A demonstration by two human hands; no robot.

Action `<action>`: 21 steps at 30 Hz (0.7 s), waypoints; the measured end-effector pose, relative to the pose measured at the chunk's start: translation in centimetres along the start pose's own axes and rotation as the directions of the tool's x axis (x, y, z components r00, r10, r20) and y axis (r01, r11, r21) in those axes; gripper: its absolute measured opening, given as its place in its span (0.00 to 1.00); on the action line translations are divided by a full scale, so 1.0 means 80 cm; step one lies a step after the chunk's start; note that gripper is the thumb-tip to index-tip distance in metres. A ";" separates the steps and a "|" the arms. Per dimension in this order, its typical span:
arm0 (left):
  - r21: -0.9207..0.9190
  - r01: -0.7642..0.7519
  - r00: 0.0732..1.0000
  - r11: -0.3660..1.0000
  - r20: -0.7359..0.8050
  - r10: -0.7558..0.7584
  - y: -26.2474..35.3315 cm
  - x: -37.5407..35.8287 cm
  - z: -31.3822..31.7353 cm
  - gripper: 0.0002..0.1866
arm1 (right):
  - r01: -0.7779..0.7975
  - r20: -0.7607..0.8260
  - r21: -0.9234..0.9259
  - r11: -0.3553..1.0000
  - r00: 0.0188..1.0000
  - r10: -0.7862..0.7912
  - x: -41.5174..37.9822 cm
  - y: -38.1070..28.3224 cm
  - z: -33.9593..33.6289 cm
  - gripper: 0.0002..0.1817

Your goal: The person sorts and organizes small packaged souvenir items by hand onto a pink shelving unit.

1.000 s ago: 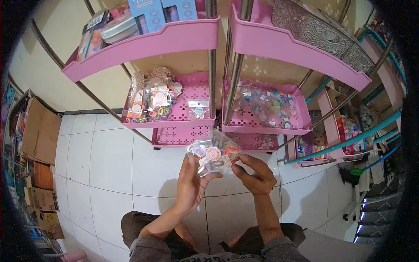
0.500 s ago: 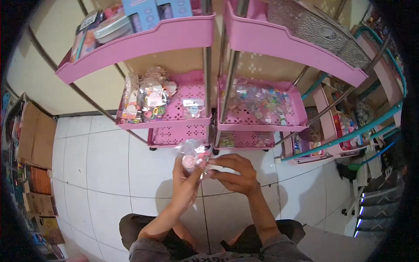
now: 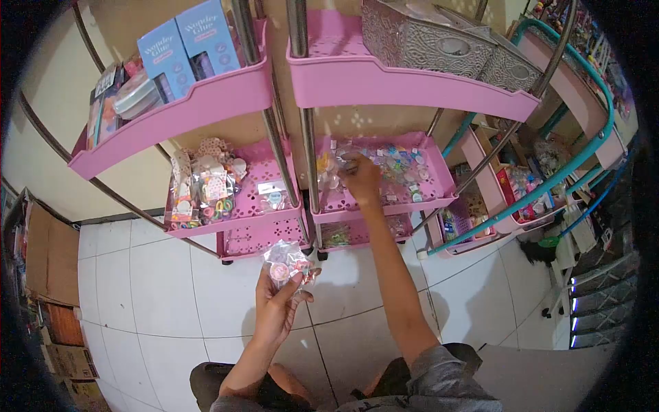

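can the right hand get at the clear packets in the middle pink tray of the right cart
Very likely yes: the right hand is over the front rim of the pink tray, right at the clear packets. The metal post stands to one side and doesn't appear to block it.

Left hand (image 3: 274, 305) pinches clear plastic packets (image 3: 280, 270), round pink label facing up, over white tile floor (image 3: 158, 295). Right arm stretched forward; right hand (image 3: 364, 182) is in the right trolley's middle pink tray (image 3: 384, 208), at the left end of loose small clear packets (image 3: 410, 168); exact grip unclear. Left trolley: middle pink tray (image 3: 271, 162) has bagged hair ties (image 3: 223, 204) heaped left, single carded packet (image 3: 273, 199) right. Above: two blue Wonder Glue boxes (image 3: 167, 60), upright. Silver embossed basket (image 3: 425, 48) on right trolley's top tray (image 3: 412, 88). Teal-framed rack (image 3: 534, 204) far right; cardboard (image 3: 51, 254) far left.
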State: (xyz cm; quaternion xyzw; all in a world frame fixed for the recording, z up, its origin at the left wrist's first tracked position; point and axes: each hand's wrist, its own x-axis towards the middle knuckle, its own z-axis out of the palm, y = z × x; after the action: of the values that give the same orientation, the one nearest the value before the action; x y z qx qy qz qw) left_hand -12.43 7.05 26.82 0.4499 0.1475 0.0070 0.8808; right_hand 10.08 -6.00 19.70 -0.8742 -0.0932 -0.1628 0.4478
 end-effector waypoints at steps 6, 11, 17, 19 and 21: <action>0.015 0.024 1.000 1.000 0.009 -0.025 -0.007 0.005 -0.005 0.17 | -0.239 0.129 0.590 0.771 0.971 0.203 -0.020 -0.021 -0.068 0.12; 0.018 0.047 0.999 0.999 0.022 -0.047 -0.010 0.006 -0.002 0.17 | -0.267 0.149 0.697 0.666 0.962 0.230 -0.030 -0.022 -0.104 0.09; 0.021 0.039 0.999 0.999 0.035 -0.040 -0.010 0.004 0.000 0.17 | -0.039 -0.031 0.230 0.972 0.998 0.048 -0.026 0.009 -0.095 0.12; 0.026 0.030 0.999 0.999 0.034 -0.031 -0.011 0.004 0.000 0.17 | -0.018 -0.087 0.188 0.982 0.996 0.035 -0.027 0.017 -0.091 0.14; 0.029 0.044 0.998 0.999 0.032 -0.045 -0.012 0.004 0.000 0.17 | 0.026 -0.137 0.068 0.997 0.990 -0.017 -0.031 0.014 -0.103 0.15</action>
State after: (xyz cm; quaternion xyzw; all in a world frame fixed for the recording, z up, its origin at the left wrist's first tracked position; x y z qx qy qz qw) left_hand -12.25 6.53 25.99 0.4588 0.1433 -0.0220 0.8766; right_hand 6.49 -13.38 22.46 -0.8438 -0.0774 -0.2237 0.4817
